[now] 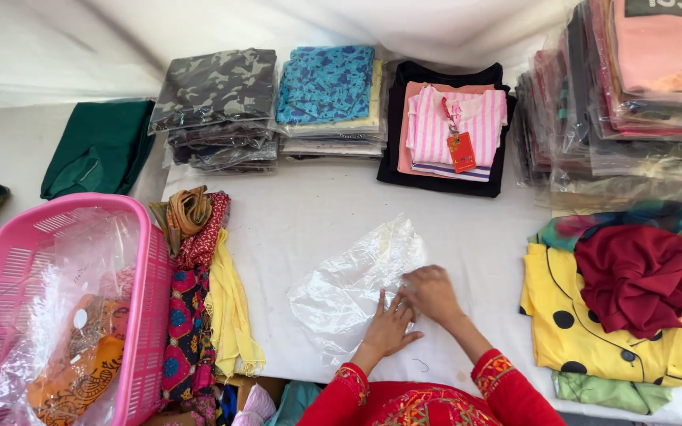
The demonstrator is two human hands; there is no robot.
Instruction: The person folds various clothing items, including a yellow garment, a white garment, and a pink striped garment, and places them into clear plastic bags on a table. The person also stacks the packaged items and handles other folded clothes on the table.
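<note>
Both hands, left hand (389, 325) flat and open, right hand (431, 292) loosely curled, pressed the clear plastic bag (354, 288) right of the pink basket (140, 315); smoothing outward seemed best.

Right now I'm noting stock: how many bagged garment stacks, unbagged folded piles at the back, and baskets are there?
Bagged garment stacks: 3 (camouflage, blue, pink at right)
Unbagged folded pile: 1 (pink-striped on black)
Baskets: 1 (pink)
Total: 5
</note>
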